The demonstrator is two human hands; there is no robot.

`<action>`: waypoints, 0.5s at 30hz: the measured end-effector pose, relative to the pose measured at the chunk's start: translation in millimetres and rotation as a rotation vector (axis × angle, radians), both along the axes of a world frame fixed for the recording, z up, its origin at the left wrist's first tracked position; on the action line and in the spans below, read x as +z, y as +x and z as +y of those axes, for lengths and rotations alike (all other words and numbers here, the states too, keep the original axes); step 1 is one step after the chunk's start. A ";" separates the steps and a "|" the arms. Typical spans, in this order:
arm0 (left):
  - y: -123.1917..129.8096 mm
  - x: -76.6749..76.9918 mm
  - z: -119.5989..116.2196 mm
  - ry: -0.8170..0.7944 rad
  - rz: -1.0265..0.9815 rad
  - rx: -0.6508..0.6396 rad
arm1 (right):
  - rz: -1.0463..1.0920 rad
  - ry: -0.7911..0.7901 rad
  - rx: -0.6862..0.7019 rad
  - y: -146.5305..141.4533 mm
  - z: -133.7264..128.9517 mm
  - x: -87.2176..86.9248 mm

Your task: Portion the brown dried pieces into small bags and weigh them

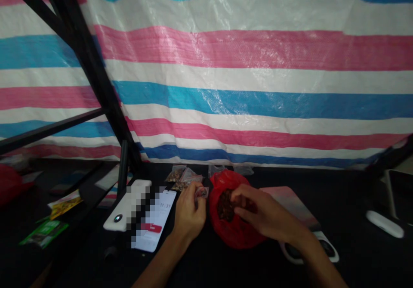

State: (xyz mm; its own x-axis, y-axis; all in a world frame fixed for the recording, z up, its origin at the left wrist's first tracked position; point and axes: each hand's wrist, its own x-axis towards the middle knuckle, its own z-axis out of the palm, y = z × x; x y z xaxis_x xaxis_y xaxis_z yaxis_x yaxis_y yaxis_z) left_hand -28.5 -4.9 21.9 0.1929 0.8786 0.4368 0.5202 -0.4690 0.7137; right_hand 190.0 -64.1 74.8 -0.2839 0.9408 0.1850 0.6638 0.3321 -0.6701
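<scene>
A red plastic bag (240, 236) stands open on the black table, with small dark brown pieces (225, 205) inside it. Over its mouth, my right hand (254, 208) has thumb and fingers drawn together in a pinch beside the brown pieces; what is between the fingertips is hidden. My left hand (191, 210), just left of the red bag, is closed around a small clear plastic bag (201, 192) that shows between thumb and fingers. Behind it lie small clear bags filled with brown bits (176, 174). Flat clear bags (243, 169) lie behind the red bag.
Left of my left hand are a lit phone (155, 232) and a white device (138, 187). A phone with a pinkish back (290, 199) lies under my right forearm. A white oblong object (385, 224) is far right. Green and yellow packets (45, 233) sit left, beyond a black frame (106, 94).
</scene>
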 end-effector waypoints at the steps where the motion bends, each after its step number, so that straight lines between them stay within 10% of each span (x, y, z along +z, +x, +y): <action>1: 0.8 0.1 -1.6 -0.029 0.002 0.013 | -0.022 -0.114 -0.009 4.8 -4.1 2.4; 15: 16.3 -4.0 -10.6 -0.184 -0.061 -0.042 | -0.087 -0.340 0.247 -4.7 -24.0 17.3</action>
